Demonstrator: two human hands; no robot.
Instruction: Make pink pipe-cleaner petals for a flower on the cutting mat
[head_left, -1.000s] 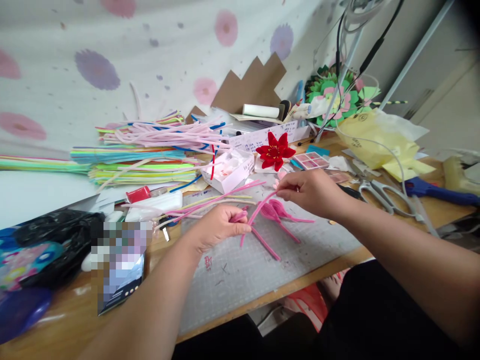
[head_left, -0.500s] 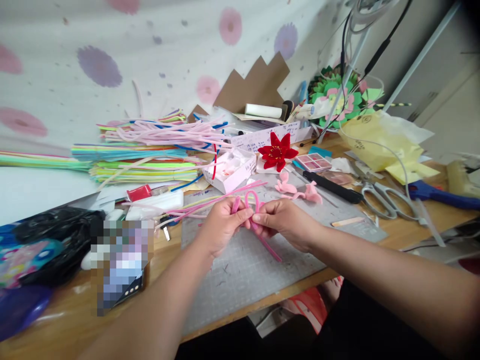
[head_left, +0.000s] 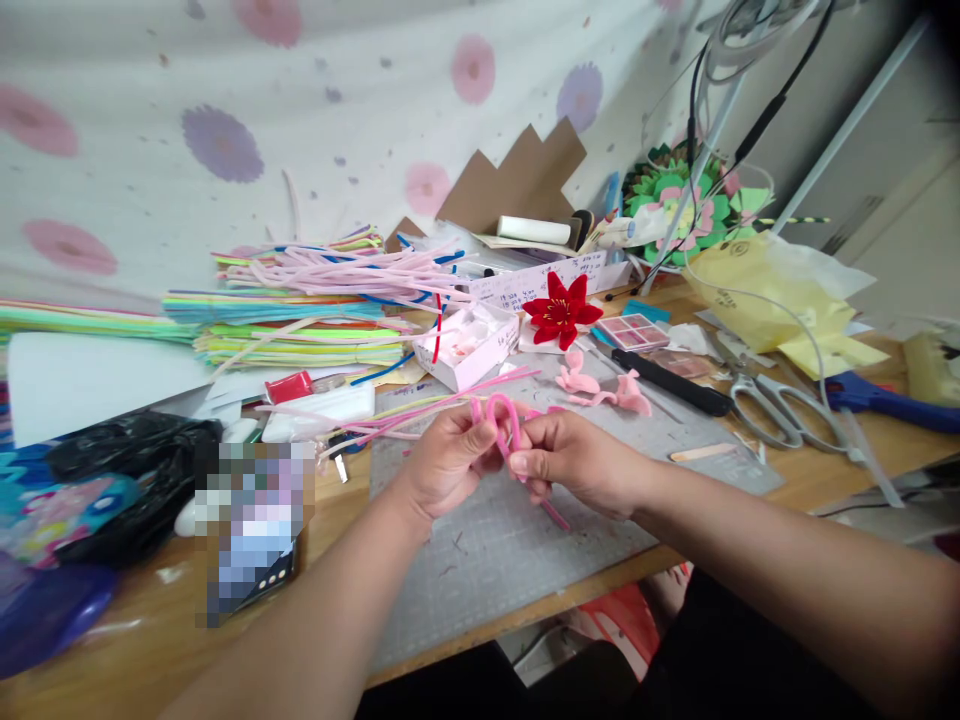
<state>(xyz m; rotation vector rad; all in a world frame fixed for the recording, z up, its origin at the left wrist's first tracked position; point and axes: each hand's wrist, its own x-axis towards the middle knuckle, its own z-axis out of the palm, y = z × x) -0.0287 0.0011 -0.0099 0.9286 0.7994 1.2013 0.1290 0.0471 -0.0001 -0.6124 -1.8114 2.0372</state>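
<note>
Between my two hands is a bent pink pipe cleaner (head_left: 504,403), its loop standing up above the fingers. My left hand (head_left: 459,452) pinches it on one side, thumb on top. On the other side my right hand (head_left: 566,460) has its thumb and fingers closed on it. A straight tail of pink pipe cleaner (head_left: 555,515) pokes out below the right fingers. Both hands are over the grey cutting mat (head_left: 480,580). Just beyond the right hand lie shaped pale pink pieces (head_left: 604,385), and behind them is a red fuzzy flower (head_left: 562,311).
Bundles of coloured pipe cleaners (head_left: 300,345) lie at the back left, beside a small white box (head_left: 480,350). Scissors (head_left: 787,410) and a black-handled tool (head_left: 667,380) are on the right. A phone (head_left: 259,540) and a black plastic bag (head_left: 142,480) lie on the left.
The pipe cleaner's loop has tipped toward the left and looks rounder. My right hand has turned slightly around it. The whole view has shifted a little.
</note>
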